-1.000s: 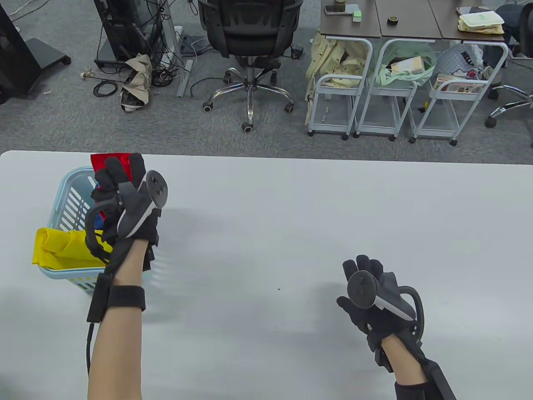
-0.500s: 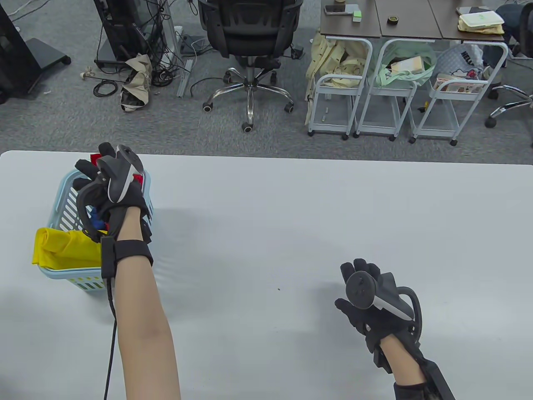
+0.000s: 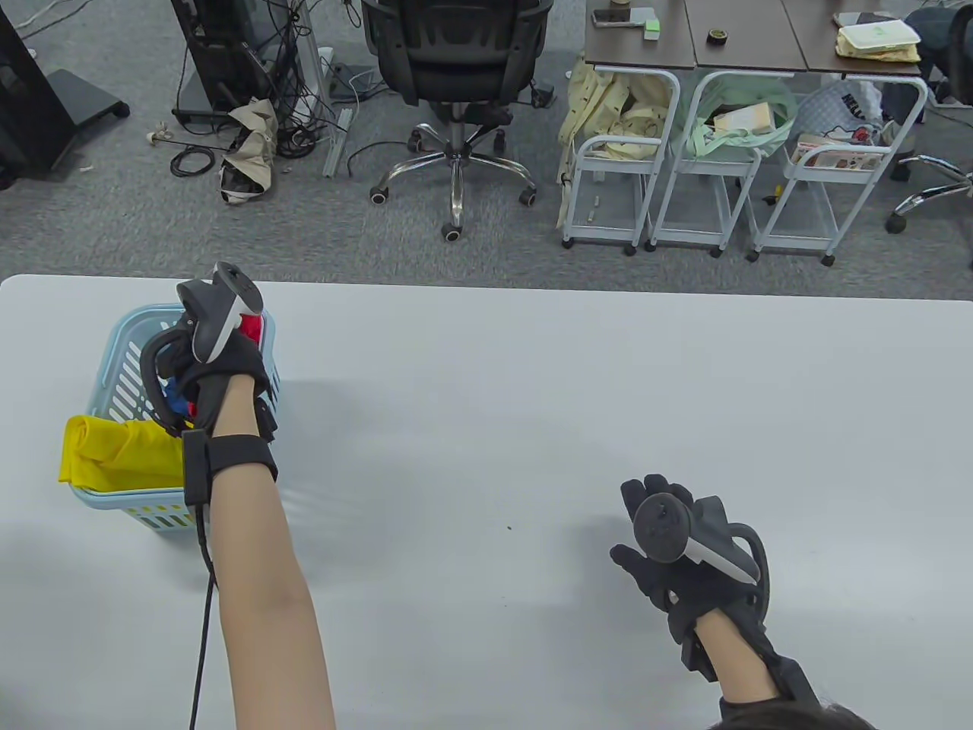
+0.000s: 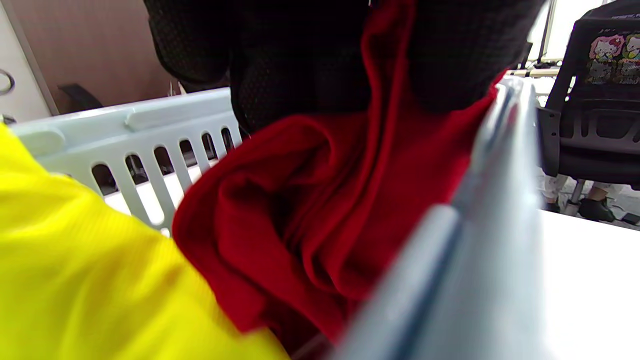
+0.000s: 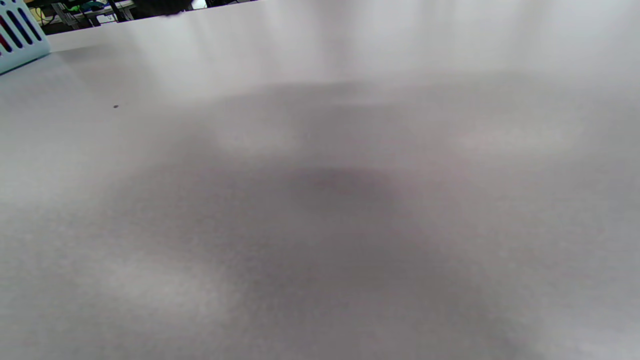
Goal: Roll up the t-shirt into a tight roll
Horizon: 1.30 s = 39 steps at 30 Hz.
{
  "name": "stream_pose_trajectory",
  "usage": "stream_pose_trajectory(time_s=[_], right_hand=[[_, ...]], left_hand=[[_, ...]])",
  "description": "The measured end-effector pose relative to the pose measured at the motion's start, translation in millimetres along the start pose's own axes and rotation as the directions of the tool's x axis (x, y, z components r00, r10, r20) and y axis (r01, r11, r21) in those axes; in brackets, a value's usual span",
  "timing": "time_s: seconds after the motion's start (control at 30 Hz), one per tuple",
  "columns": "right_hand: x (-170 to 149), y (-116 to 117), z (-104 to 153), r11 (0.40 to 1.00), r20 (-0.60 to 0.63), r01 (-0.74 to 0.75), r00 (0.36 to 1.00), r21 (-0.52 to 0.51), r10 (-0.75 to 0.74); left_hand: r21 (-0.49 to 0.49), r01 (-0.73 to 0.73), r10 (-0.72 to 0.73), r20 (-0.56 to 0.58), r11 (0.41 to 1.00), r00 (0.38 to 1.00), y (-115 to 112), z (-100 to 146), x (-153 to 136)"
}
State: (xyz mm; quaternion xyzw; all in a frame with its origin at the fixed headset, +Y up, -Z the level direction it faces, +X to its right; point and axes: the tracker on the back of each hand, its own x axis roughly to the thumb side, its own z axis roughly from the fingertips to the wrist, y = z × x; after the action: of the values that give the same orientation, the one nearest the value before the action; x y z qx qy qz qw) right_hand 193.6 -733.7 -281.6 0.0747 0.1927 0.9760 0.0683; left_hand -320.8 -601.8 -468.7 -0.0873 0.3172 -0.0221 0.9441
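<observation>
My left hand (image 3: 217,357) is down in the pale blue basket (image 3: 114,357) at the far left of the tabletop (image 3: 532,395), and the wrist view shows its fingers (image 4: 300,65) curled round a fold of the red t-shirt (image 4: 310,210), which lies bunched against the basket's right wall with a yellow garment (image 3: 114,452) just nearer. The shirt sits directly under those fingers, so I judge the pull should go up and rightward over the rim toward the bare middle. My right hand (image 3: 676,547) is well apart at the near right, fingers relaxed and holding nothing.
</observation>
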Motion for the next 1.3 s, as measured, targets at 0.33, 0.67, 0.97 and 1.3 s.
stream_pose_trajectory(time_s=[0.33,0.67,0.97,1.3], right_hand=[[-6,2,-3,0.999,-0.006,0.036,0.999,0.018,-0.036],[-11,-5,1,0.998,-0.007,0.066,0.998,-0.006,-0.066],[-19,-10,4,0.995,-0.017,0.103,0.994,-0.017,-0.103],[-20,-6,1,0.994,-0.033,0.106,0.994,0.013,-0.105]], left_hand=[[0.388,-0.095,0.078,0.058,0.917,0.995,46,46,-13],[0.682,-0.197,-0.023,0.299,0.704,0.954,105,161,-5],[0.365,-0.536,0.183,0.672,0.761,0.718,95,259,14],[0.007,-0.221,0.138,0.762,0.975,0.633,-76,279,110]])
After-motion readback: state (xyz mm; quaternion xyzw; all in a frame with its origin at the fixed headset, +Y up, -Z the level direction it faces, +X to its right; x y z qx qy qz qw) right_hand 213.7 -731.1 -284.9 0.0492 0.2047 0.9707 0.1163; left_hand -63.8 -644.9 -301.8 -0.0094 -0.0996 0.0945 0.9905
